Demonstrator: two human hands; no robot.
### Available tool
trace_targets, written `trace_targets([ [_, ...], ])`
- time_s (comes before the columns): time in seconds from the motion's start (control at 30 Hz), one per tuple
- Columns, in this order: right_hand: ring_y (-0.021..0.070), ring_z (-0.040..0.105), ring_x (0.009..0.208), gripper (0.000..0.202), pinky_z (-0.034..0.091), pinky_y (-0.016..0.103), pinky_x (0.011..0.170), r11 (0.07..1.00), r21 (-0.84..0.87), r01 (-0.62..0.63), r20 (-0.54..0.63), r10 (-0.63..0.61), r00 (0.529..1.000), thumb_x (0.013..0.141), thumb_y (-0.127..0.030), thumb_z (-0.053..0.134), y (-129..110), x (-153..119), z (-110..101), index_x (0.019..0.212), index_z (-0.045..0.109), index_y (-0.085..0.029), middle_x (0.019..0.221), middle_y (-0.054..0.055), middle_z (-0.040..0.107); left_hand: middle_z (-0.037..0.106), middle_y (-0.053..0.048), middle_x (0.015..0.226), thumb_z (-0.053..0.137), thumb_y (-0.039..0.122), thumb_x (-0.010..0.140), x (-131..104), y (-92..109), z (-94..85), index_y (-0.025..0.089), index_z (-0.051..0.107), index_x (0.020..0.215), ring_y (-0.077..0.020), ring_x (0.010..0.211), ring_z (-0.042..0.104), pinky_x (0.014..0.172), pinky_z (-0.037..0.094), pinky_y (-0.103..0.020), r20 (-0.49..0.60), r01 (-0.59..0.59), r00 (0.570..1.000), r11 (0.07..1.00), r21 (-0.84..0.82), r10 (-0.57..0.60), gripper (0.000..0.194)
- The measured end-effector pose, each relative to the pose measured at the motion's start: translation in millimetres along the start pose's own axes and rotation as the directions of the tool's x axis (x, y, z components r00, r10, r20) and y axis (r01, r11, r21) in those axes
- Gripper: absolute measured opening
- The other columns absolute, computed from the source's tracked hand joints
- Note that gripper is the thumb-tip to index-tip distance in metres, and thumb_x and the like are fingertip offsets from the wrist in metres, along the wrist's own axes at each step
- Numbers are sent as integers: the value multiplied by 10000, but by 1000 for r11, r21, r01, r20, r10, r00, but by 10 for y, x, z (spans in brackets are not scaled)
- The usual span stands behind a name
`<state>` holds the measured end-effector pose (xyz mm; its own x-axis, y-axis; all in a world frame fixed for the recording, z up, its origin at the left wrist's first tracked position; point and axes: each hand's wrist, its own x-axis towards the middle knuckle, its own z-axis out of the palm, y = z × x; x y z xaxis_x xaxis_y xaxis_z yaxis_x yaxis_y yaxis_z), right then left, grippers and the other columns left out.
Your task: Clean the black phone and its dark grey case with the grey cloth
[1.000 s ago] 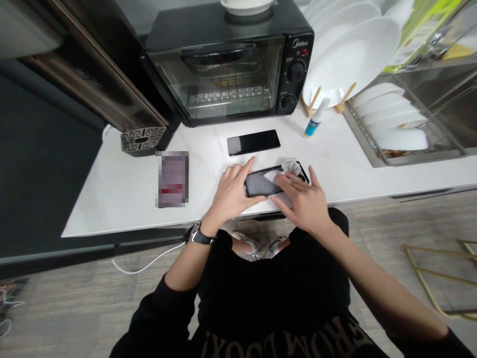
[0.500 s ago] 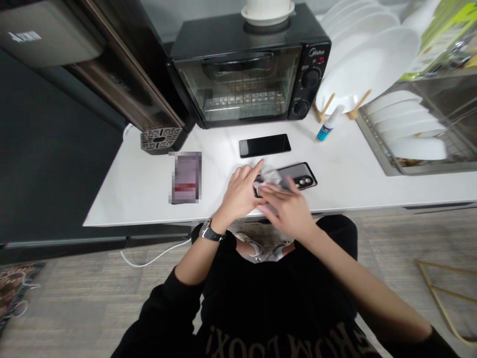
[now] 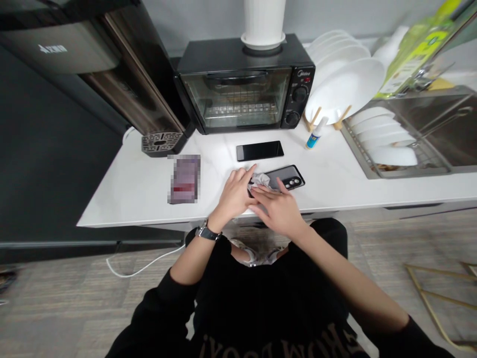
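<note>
Steadying the left end of a phone case (image 3: 283,173) on the counter (image 3: 335,186) between spread thumb and forefinger of left hand (image 3: 234,196). Pressing a crumpled cloth (image 3: 261,180) onto that same end with the bunched fingertips of right hand (image 3: 280,211), little finger splayed off. Looks mid-wipe, judging by the cloth down on the case — can't tell how much surface is done or left. Can see the camera-hole end bare of cloth, but can't call it clean or dirty from here. Can't tell either if anything sits inside the case. See a black phone (image 3: 260,151) lying flat just beyond, apart from the case, in front of the toaster oven (image 3: 231,99). Note spray bottle (image 3: 313,139) upright near the plates (image 3: 346,94) — untouched by either hand.
</note>
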<state>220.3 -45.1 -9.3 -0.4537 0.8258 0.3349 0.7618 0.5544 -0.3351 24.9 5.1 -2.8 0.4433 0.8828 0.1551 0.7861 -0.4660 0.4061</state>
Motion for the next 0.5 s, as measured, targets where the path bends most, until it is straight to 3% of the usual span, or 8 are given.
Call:
trace_targets([
  [0.1, 278, 667, 1361, 464, 203, 657, 1323, 980, -77, -182, -103, 173, 979, 1111, -509, 397, 158, 12, -48, 1365, 687, -251, 1415, 68, 720, 603, -127, 1287, 822, 553, 843, -12, 19, -1, 186, 369, 1638, -338, 1187, 537, 1090, 475, -483, -37, 15, 999, 1000, -8, -15, 985],
  [0.17, 316, 664, 1361, 504, 205, 674, 1314, 950, -144, -276, -182, 249, 951, 1099, -526, 418, 187, -5, -67, 1376, 681, -196, 1423, 119, 709, 610, -116, 1296, 834, 593, 820, -2, 31, 6, 208, 361, 1640, -338, 1194, 544, 1105, 466, -485, -51, 8, 999, 1000, -21, -9, 1022],
  [0.27, 312, 663, 1361, 553, 309, 583, 1303, 985, -117, -125, -98, 114, 989, 1076, -560, 459, 27, 11, -13, 1355, 693, -144, 1422, 154, 706, 615, -116, 1270, 764, 514, 901, 13, 14, 17, 202, 344, 1652, -327, 1154, 550, 1066, 481, -471, -29, -11, 1000, 1000, -2, 11, 915],
  [0.33, 272, 676, 1347, 513, 329, 545, 1305, 1000, -25, -13, -22, 13, 1000, 1082, -551, 453, -36, 44, 25, 1338, 707, -186, 1402, 113, 725, 608, -123, 1248, 732, 470, 928, 7, -13, 17, 183, 353, 1649, -322, 1127, 544, 1040, 490, -460, -23, -8, 1000, 1000, 18, 8, 864],
  [0.4, 266, 673, 1353, 482, 279, 598, 1318, 999, -1, -53, -43, 53, 998, 1089, -545, 445, 53, 52, 13, 1355, 699, -234, 1408, 78, 725, 603, -119, 1242, 770, 521, 893, -6, -29, 13, 185, 364, 1642, -325, 1131, 539, 1047, 488, -463, -43, 6, 999, 1000, 18, -5, 916],
  [0.5, 300, 663, 1367, 483, 205, 693, 1309, 968, -85, -238, -170, 221, 960, 1096, -530, 439, 296, -26, -63, 1404, 668, -236, 1443, 93, 699, 606, -114, 1286, 842, 622, 800, -5, -16, 10, 204, 373, 1633, -334, 1182, 544, 1093, 466, -480, -66, 24, 998, 1000, -4, -25, 1043],
])
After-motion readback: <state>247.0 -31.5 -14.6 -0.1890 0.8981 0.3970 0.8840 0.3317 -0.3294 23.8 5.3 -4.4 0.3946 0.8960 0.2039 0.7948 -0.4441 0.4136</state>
